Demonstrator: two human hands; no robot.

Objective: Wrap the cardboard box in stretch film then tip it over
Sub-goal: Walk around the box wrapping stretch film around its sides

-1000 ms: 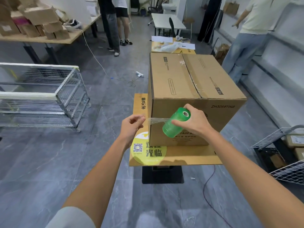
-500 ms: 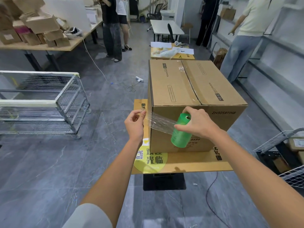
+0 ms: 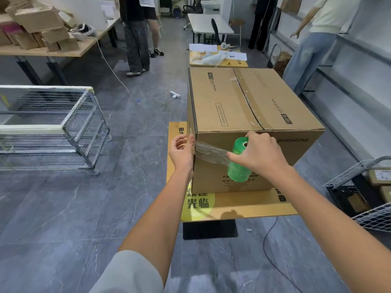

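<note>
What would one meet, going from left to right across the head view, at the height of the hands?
Wire cage cart → left hand → stretched film → green film roll → white wire basket.

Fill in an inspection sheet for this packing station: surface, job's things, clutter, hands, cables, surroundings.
Surface: small wood-topped table with a yellow round sticker.
Job's things: cardboard box upright, top taped; green stretch film roll at its near face; film tail stretched to its near-left corner.
Clutter: papers and a plastic bag on the table behind.
Hands: left hand holds the film tail at the corner; right hand grips the roll.
Cables: dark cable on the floor by the table; white cable trailing from the bench.
Surroundings: wire cage left, carton-laden bench, wire baskets right, people standing beyond.
</note>
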